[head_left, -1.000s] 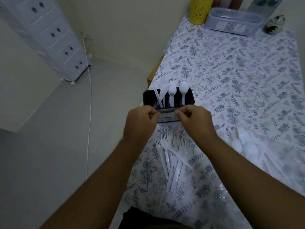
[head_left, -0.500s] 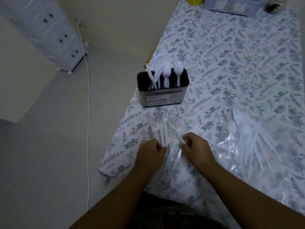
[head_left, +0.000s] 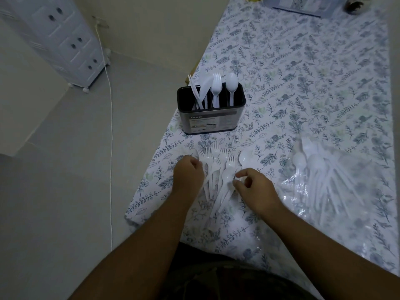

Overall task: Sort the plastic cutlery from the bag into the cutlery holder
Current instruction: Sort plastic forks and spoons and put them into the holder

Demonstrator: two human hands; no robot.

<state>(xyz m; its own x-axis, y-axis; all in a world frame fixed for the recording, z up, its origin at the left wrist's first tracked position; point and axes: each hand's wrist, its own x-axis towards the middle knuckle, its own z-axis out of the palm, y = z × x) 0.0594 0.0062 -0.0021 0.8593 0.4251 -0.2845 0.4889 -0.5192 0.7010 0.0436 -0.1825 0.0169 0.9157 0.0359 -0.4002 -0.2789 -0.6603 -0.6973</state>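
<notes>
Floral tablecloth point(head_left: 303, 87) lies bare beyond the cutlery holder point(head_left: 211, 118), which stands near the table's left edge. Left hand point(head_left: 188, 175) curled, grip unclear; right hand point(head_left: 254, 187) pinches loose cutlery point(head_left: 218, 169), bag point(head_left: 337, 176) just right.

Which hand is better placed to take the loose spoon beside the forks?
Right, probably. The right hand lies just below the spoon, with its fingers toward it. The left hand is on the far side of the forks.
</notes>
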